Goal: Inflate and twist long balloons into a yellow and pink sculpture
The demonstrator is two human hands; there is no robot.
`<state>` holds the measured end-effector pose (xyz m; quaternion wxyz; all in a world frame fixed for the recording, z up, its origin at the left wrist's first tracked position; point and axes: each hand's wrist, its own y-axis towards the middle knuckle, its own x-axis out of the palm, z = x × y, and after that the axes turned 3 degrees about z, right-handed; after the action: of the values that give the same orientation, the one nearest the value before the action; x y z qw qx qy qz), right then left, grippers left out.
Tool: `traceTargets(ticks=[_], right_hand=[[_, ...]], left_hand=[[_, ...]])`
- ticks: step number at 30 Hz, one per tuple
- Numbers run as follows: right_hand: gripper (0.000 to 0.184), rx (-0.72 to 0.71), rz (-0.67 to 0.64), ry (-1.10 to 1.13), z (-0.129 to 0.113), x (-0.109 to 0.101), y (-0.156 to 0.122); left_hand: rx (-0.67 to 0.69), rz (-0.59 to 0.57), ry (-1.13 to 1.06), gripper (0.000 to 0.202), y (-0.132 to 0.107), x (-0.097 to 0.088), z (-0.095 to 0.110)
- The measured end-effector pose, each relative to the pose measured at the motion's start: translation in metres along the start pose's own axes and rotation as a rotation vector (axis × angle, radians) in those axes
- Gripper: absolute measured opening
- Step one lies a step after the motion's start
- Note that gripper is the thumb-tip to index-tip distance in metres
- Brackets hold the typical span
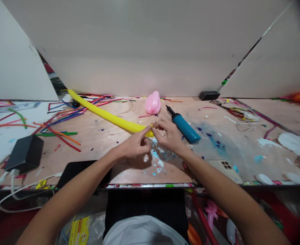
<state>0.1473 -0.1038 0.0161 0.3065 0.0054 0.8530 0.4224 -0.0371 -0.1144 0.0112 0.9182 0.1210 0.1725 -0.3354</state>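
A long inflated yellow balloon (109, 117) stretches from the back left of the wooden table to my two hands. My left hand (137, 142) has its index finger against the balloon's neck, the other fingers curled. My right hand (166, 132) pinches the same yellow end between thumb and fingers, so the two hands meet there. Behind them a pink twisted balloon (153, 102) rests near the back wall. A blue hand pump (185, 127) with a black nozzle lies just right of my right hand.
Uninflated balloons (63, 131) in several colours are strewn at the left, near a black power block (24, 153) with a white cable. A dark tablet-like slab (75, 170) and a phone (226, 168) lie by the front edge. A small black box (209, 95) stands at the back.
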Motion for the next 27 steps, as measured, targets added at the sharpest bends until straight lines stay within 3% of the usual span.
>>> traceTargets(ticks=[7,10,17,20,23,27], right_hand=[[0.018,-0.091,0.051,-0.238,0.008,0.008,-0.001],[0.021,-0.083,0.071,-0.229,0.007,0.01,0.002],[0.022,0.065,0.067,-0.057,0.001,0.01,0.005],[0.022,0.159,0.07,-0.003,-0.001,0.011,0.005],[0.021,0.249,0.017,0.027,-0.001,0.013,0.006],[0.022,0.407,-0.096,0.145,-0.001,0.012,0.008]], left_hand=[[-0.019,0.268,0.911,0.061,0.006,0.006,0.011],[-0.058,0.311,1.168,0.053,0.005,0.006,0.015],[0.054,0.376,1.286,0.047,0.0,0.004,0.023],[0.155,0.406,1.308,0.032,0.001,0.001,0.021],[0.243,0.381,1.31,0.019,0.005,-0.004,0.018],[0.397,0.379,1.304,0.016,0.009,-0.011,0.011]])
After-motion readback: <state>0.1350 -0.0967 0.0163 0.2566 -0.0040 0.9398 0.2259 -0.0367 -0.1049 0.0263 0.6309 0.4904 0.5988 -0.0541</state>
